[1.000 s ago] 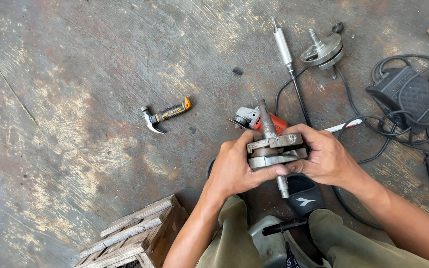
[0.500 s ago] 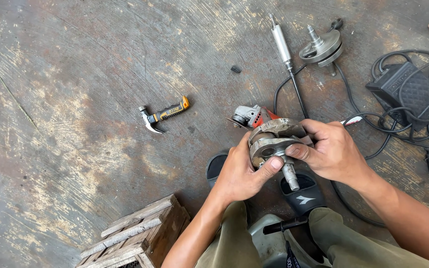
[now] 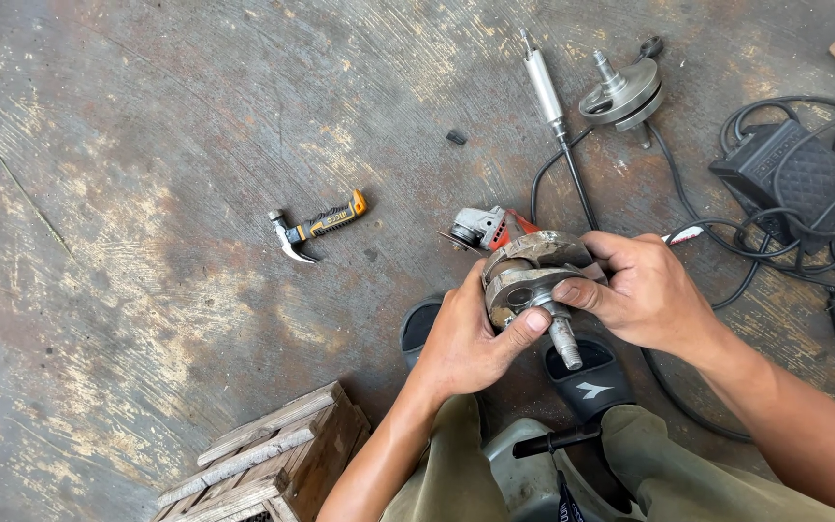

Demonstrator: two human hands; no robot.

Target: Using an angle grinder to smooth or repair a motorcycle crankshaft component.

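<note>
Both hands hold a steel crankshaft [image 3: 533, 290] just above the concrete floor [image 3: 147, 242], a little right of the frame's centre and over the person's black sandals [image 3: 591, 372]. The left hand [image 3: 466, 338] is closed on it from seven o'clock, thumb pressed against the face of the round web near the shaft stub; the right hand [image 3: 645, 295] is closed on it from three o'clock, fingers wrapped over the upper web and thumb on the lower one. The threaded stub points down toward five o'clock. The part looks solid, stiff and heavy for its bulk, and its machined faces look greasy, so it would likely slip if pinched by the stub alone; the broad rims of the two webs seem the surest hold, as the hands have it now. At eleven o'clock from the crankshaft lies a small angle grinder [image 3: 480, 229], just beyond the fingers. Farther out at ten o'clock rests a claw hammer [image 3: 313, 227]. At twelve o'clock lie a long metal shaft [image 3: 543, 85] and a second crank assembly [image 3: 623, 95]. A foot pedal [image 3: 785, 179] with tangled black cables sits at two o'clock, and a wooden crate [image 3: 273, 459] at seven o'clock.
</note>
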